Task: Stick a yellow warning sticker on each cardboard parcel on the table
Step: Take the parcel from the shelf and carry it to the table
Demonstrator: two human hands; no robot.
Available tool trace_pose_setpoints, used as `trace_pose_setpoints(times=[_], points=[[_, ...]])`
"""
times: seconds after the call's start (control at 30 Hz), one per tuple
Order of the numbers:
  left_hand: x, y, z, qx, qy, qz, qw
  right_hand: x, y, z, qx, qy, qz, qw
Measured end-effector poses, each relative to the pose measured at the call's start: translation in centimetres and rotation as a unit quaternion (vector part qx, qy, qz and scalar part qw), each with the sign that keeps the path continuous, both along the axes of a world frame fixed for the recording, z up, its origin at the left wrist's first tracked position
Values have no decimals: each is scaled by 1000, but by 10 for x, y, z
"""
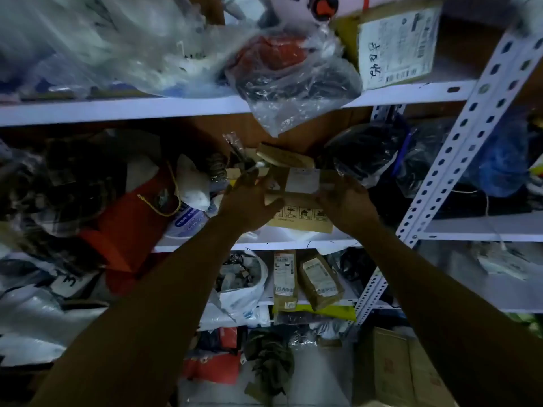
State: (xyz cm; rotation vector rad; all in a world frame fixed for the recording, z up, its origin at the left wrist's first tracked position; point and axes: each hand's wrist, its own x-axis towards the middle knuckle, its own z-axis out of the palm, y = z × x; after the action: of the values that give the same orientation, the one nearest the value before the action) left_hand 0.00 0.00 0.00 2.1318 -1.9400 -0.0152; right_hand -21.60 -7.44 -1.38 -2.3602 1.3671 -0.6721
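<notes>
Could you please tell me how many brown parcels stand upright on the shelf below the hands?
2: a narrow parcel on the left and a wider parcel, tilted, right beside it. Others may be hidden behind the bags.

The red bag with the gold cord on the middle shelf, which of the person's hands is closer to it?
Left. The left hand holds the cardboard box just right of the red bag; the right hand grips the box's far side.
</notes>
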Motion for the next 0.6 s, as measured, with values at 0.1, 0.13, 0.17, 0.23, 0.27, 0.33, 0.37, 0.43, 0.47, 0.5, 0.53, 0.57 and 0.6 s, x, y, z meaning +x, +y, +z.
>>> trace_pose_setpoints(times=[0.1, 0.13, 0.17, 0.23, 0.27, 0.33, 0.37, 0.43, 0.47, 0.5, 0.53, 0.57, 0.6], points=[[2, -23, -8, -43, 117, 0, 992, 6, -17, -5, 61, -120, -3, 991], [2, -28, -11, -61, 159, -1, 985, 9, -18, -4, 90, -152, -7, 984], [3, -36, -16, -75, 194, 1, 978, 12, -23, -8, 108, -189, -8, 976], [3, -47, -25, -85, 257, 10, 963, 18, -28, -15, 142, -250, -13, 958], [2, -51, -29, -93, 294, 12, 951, 21, -29, -17, 154, -275, -16, 949], [1, -57, -41, -109, 380, 26, 918, 24, -31, -27, 169, -313, -30, 934], [1, -60, -47, -109, 412, 43, 903, 26, -31, -32, 172, -327, -36, 929], [1, -65, -59, -98, 487, 81, 864, 28, -33, -40, 182, -360, -43, 914], [-1, -66, -65, -103, 526, 88, 840, 29, -33, -43, 194, -380, -47, 903], [-3, -67, -71, -116, 557, 91, 817, 31, -33, -46, 204, -400, -54, 892], [-5, -68, -74, -131, 576, 98, 801, 33, -32, -48, 206, -416, -58, 884], [-7, -69, -77, -141, 587, 104, 790, 35, -32, -51, 201, -425, -63, 880], [-9, -69, -79, -147, 595, 103, 784, 36, -30, -54, 195, -433, -64, 877]])
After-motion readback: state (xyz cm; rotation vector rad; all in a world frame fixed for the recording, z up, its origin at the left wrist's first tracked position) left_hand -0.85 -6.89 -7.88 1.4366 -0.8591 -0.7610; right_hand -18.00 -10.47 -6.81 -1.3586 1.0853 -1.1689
